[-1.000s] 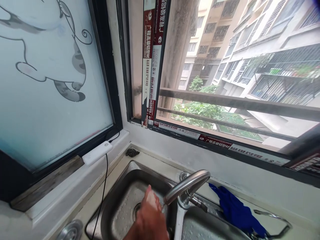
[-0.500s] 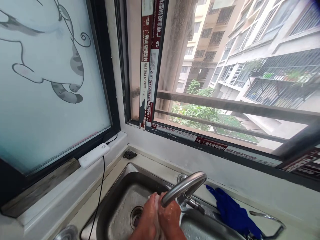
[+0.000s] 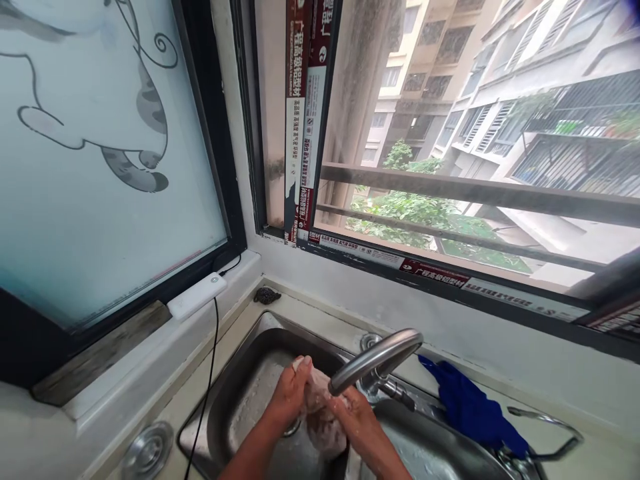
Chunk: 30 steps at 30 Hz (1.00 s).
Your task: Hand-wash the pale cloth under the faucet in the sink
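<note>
Hands squeeze a wet pale cloth (image 3: 320,413) under the tap (image 3: 375,360). Left hand (image 3: 290,397) and right hand (image 3: 357,413) both grip it over the sink (image 3: 240,407). Nearby lies a blue rag (image 3: 470,410).

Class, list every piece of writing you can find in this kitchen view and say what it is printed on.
Vertical window frame stickers: red and white bands of Chinese print, too small and blurred to quote.
Bottom window frame stickers: the same kind of Chinese print, also not readable.
White device on the sill: no lettering legible.
</note>
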Each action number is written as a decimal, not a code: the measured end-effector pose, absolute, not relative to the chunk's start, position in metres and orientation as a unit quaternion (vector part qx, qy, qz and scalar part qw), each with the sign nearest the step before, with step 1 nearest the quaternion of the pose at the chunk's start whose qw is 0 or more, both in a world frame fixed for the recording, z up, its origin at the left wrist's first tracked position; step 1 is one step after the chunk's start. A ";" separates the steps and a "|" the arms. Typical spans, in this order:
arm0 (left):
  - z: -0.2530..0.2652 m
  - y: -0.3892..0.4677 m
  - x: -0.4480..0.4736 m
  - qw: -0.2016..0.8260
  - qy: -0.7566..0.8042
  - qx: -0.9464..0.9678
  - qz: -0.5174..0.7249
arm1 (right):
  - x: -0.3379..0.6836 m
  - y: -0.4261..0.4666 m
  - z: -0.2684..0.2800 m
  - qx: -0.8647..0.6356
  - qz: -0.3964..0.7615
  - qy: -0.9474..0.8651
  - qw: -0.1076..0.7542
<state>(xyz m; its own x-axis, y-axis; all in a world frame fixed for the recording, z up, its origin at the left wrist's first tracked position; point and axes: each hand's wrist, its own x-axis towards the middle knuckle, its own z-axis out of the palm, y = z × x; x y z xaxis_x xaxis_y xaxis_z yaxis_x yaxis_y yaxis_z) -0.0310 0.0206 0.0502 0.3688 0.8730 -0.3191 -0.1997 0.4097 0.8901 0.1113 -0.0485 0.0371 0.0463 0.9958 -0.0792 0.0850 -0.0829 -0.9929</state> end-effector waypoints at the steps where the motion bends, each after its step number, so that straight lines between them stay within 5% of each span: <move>1: 0.052 0.022 -0.032 0.709 0.424 0.412 0.385 | 0.111 -0.049 0.039 -0.544 0.489 -0.479 0.484; 15: 0.052 0.027 -0.042 0.633 0.460 0.473 0.406 | 0.109 -0.029 0.050 -0.557 0.481 -0.434 0.519; 25: -0.049 -0.045 -0.052 0.894 0.390 0.201 0.086 | 0.105 -0.032 0.041 -0.527 0.546 -0.248 0.602; 30: -0.045 -0.042 -0.030 0.933 0.271 0.012 0.236 | 0.100 -0.040 0.043 -0.523 0.545 -0.227 0.615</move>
